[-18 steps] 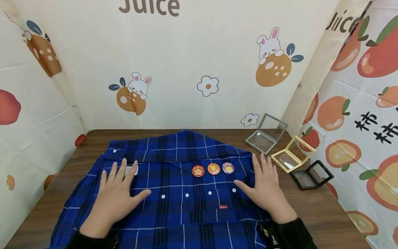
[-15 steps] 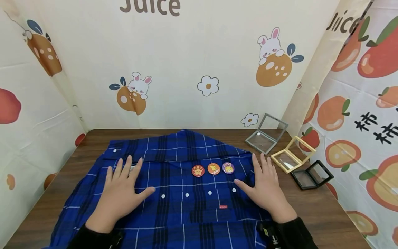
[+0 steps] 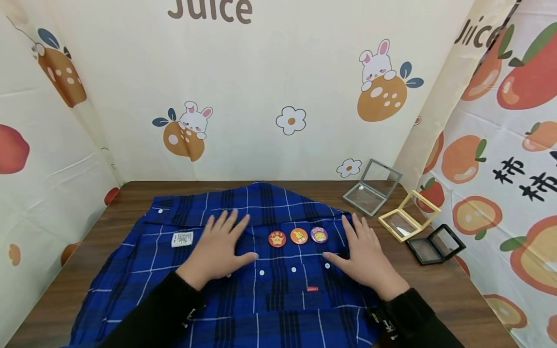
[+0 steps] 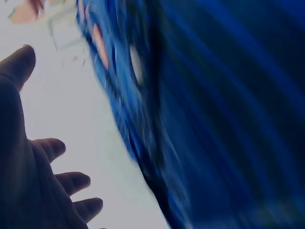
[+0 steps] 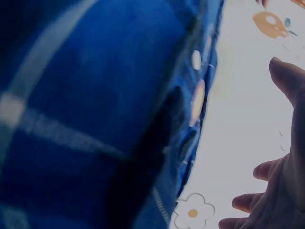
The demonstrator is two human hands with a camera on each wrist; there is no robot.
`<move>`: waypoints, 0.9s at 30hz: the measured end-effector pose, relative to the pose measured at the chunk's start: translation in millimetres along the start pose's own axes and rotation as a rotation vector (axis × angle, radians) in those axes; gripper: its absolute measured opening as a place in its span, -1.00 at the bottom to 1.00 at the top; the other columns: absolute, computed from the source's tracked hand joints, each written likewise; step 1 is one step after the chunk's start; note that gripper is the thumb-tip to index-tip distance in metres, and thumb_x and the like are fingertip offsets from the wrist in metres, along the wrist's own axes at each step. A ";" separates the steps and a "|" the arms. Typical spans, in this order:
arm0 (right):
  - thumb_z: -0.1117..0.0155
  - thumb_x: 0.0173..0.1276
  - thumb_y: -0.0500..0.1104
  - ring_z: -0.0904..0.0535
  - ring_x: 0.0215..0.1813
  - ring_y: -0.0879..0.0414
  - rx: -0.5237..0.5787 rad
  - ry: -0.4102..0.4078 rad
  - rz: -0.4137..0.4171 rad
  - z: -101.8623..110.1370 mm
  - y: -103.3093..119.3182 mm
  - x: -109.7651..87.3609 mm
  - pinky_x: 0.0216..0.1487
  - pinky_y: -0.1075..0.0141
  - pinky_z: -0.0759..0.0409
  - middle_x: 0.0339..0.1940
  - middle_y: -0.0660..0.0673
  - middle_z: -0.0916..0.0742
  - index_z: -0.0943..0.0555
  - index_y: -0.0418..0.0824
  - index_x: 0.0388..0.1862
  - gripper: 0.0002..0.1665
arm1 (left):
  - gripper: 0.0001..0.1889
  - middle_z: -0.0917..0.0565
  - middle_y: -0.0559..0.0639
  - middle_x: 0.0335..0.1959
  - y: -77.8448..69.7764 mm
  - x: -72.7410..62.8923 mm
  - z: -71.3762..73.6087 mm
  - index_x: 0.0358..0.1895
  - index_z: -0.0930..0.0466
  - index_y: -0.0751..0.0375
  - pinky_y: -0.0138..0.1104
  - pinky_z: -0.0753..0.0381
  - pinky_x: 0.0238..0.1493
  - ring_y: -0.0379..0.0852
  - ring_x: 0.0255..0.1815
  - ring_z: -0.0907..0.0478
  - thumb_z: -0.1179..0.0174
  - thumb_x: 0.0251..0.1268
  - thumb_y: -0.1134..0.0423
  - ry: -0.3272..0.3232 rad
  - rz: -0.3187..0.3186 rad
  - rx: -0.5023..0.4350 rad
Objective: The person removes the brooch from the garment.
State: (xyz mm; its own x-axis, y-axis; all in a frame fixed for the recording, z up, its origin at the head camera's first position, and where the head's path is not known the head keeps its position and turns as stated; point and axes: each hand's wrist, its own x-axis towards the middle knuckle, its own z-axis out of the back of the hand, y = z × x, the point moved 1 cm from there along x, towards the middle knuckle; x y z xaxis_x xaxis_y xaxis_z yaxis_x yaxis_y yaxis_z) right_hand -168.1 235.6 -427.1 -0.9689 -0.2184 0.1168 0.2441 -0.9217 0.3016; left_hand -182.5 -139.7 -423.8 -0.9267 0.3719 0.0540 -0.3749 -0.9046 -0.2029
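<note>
A blue plaid shirt [image 3: 174, 290] with white buttons lies spread over the table. Three round pin badges sit in a row on it: a red badge [image 3: 277, 239], an orange badge [image 3: 299, 236] and a purple badge [image 3: 319, 235]. My left hand [image 3: 217, 251], fingers spread and palm down, is over the shirt left of the red badge. Right of the purple badge, my right hand [image 3: 365, 258] is spread over the shirt's right side. Both wrist views show gaps between the hands and the cloth. Neither hand holds anything.
Three folding compact mirrors stand open at the table's right: a grey mirror [image 3: 373, 187], a yellow mirror [image 3: 410, 216] and a black mirror [image 3: 436, 244]. A white label [image 3: 182, 239] shows on the shirt. Printed cloth [image 3: 243, 72] hangs behind and at both sides of the wooden table [image 3: 470, 309].
My left hand has moved right across the shirt toward the red badge, uncovering the white label. My right hand has shifted slightly left. Shirt, badges and mirrors stay in place.
</note>
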 end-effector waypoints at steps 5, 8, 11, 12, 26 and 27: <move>-0.16 0.25 0.63 0.11 0.63 -0.45 -0.019 0.038 0.025 -5.4 -0.5 6.9 0.49 -0.40 0.04 0.64 -0.46 -0.13 -0.07 -0.26 0.69 0.36 | 0.02 -0.02 0.13 0.69 -27.7 27.8 -6.4 0.69 -0.05 -0.11 0.21 0.26 0.57 0.22 0.68 0.14 -0.09 0.28 -0.53 0.083 -0.109 0.041; -0.20 0.26 0.59 0.09 0.63 -0.44 -0.034 0.053 0.044 -7.9 1.0 11.7 0.50 -0.38 0.02 0.64 -0.44 -0.15 -0.09 -0.27 0.68 0.34 | 0.01 0.00 0.10 0.69 -40.5 42.8 -9.1 0.69 -0.03 -0.14 0.17 0.28 0.58 0.17 0.69 0.16 -0.07 0.29 -0.53 0.115 -0.151 0.066; -0.25 0.28 0.54 0.08 0.64 -0.42 -0.042 0.070 0.058 -10.1 1.7 17.5 0.52 -0.34 0.02 0.64 -0.43 -0.16 -0.10 -0.27 0.68 0.31 | -0.01 0.01 0.08 0.70 -48.9 57.0 -13.8 0.69 -0.02 -0.15 0.16 0.28 0.59 0.14 0.69 0.16 -0.06 0.31 -0.53 0.152 -0.214 0.085; -0.25 0.28 0.53 0.07 0.64 -0.41 -0.046 0.077 0.060 -10.9 1.5 19.6 0.52 -0.33 0.01 0.65 -0.42 -0.16 -0.10 -0.27 0.68 0.30 | -0.01 0.01 0.07 0.70 -51.1 61.4 -15.6 0.69 -0.02 -0.16 0.14 0.27 0.59 0.12 0.69 0.17 -0.05 0.32 -0.52 0.168 -0.237 0.091; -0.34 0.42 0.26 -0.26 0.56 -0.29 -0.081 0.246 0.150 -17.8 4.4 41.2 0.43 -0.23 -0.32 0.60 -0.32 -0.33 -0.23 -0.17 0.66 0.01 | -0.07 -0.03 0.01 0.69 -85.8 94.5 -32.1 0.68 -0.06 -0.13 0.02 0.24 0.62 0.03 0.69 0.11 -0.02 0.38 -0.48 0.251 -0.354 0.160; -0.34 0.43 0.25 -0.28 0.55 -0.28 -0.091 0.256 0.154 -17.9 5.1 42.8 0.43 -0.22 -0.33 0.59 -0.32 -0.34 -0.23 -0.18 0.65 0.00 | -0.08 -0.04 0.01 0.69 -88.5 96.3 -32.6 0.68 -0.07 -0.13 0.02 0.23 0.62 0.03 0.69 0.10 -0.03 0.38 -0.48 0.248 -0.354 0.163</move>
State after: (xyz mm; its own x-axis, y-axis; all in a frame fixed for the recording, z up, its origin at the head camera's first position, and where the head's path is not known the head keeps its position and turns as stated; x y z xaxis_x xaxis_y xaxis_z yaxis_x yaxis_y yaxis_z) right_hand -209.1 215.8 -437.5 -0.9025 -0.4211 -0.0908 0.3957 -0.8937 0.2117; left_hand -237.7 -17.0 -432.5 -0.7142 0.6842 -0.1475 -0.6845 -0.7268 -0.0568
